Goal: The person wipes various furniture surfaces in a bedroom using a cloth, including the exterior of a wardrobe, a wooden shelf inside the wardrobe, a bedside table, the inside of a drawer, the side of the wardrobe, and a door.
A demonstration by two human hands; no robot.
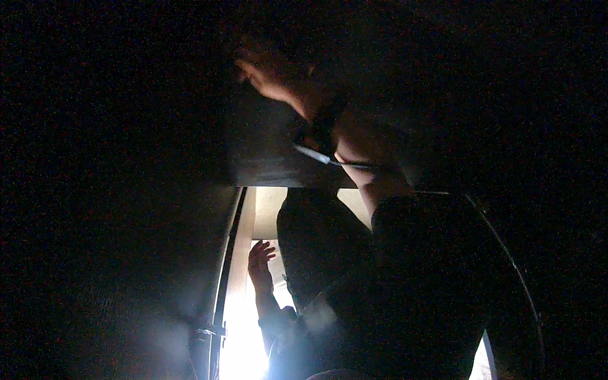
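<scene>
My right hand (272, 79) reaches far into a dark enclosed space, with a black band (329, 120) round its wrist. Shadow and blur swallow its fingertips, so I cannot tell whether it holds anything. By the forearm, just below the wrist, shows a short pale stick-like piece (311, 154) with a thin cord or wire running off to the right; whether it touches the arm is unclear. Lower down, in the bright gap, my left hand (261, 259) is raised, open, with fingers slightly apart and nothing visible in it.
Dark walls close in on both sides. A straight edge (443, 192) crosses above the lit opening, and an upright frame edge (223, 297) with a small latch-like fitting (212, 330) borders it at left. A curved edge (506, 253) runs down at right.
</scene>
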